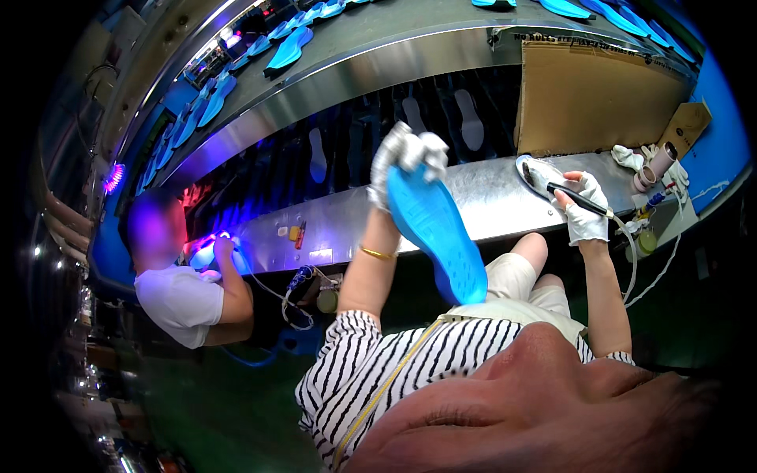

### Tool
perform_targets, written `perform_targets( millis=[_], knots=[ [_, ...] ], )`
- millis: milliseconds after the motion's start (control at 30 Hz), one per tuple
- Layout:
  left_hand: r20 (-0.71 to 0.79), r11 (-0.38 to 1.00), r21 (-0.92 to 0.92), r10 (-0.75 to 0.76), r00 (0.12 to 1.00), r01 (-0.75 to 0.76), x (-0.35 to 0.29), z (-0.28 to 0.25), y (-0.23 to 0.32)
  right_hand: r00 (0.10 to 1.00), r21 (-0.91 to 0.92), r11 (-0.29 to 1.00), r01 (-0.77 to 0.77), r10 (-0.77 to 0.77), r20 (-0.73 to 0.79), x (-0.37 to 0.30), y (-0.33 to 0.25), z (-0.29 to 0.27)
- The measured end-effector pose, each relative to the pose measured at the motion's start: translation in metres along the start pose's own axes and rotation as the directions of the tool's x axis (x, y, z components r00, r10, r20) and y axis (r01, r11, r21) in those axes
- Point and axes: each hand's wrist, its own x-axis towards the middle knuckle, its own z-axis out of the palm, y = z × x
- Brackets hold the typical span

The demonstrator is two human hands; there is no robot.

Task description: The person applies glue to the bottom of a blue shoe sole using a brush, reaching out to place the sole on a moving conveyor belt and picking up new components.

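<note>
The person in the striped top sat at a long steel surface (489, 197), both hands in white gloves. The left hand (406, 158) was raised above the surface and clenched around the toe end of a bright blue shoe sole (438, 232); the sole hung down from that grip, tilted toward the person's lap, its heel end lowest and well clear of the metal. A thin gold bangle (377, 254) sat on the left forearm below the glove.

The right hand (585, 206) was off to the side, well apart from the blue sole, and gripped a dark pen-shaped tool (572, 195) with a cord (631, 260) trailing from its rear end down past the edge of the surface. The tool's tip rested on a pale sole (540, 175) lying flat on the surface just beside the fingers. Whether the tip was pressing in or only touching, I could not tell.

Behind the right hand stood a sheet of brown cardboard (591, 94), with a crumpled white cloth (628, 158) and a pale cylindrical container (661, 162) beside it. More blue soles (288, 49) lay in a row on the upper belt. Farther along on the left, another person in a white shirt (180, 303) worked under violet light.
</note>
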Motion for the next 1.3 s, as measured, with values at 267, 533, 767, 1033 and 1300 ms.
perform_targets(
  millis=[267, 533, 767, 1033, 1300],
  knots=[
    [-0.092, 0.911, -0.339, -0.278, 0.956, 0.233, -0.066, -0.027, -0.097, 0.97, -0.197, 0.974, 0.112, -0.064, 0.233, -0.012, -0.008, 0.016],
    [-0.31, 0.982, -0.182, -0.105, 0.945, 0.049, -0.048, -0.012, -0.121, 0.94, -0.047, 0.96, 0.275, -0.259, 0.222, 0.012, 0.002, 0.073],
    [-0.392, 0.987, -0.158, -0.074, 0.917, 0.012, -0.044, -0.033, -0.136, 0.933, 0.085, 0.996, -0.005, -0.026, 0.36, -0.006, 0.011, 0.075],
    [-0.456, 0.991, -0.112, -0.12, 0.882, 0.076, -0.049, -0.048, -0.126, 0.855, -0.119, 0.944, 0.308, -0.22, 0.471, -0.028, 0.017, 0.08],
    [-0.384, 0.982, -0.087, -0.191, 0.903, 0.171, -0.049, -0.039, -0.11, 0.848, -0.206, 0.87, 0.447, -0.339, 0.408, -0.044, 0.013, 0.081]
  ],
)
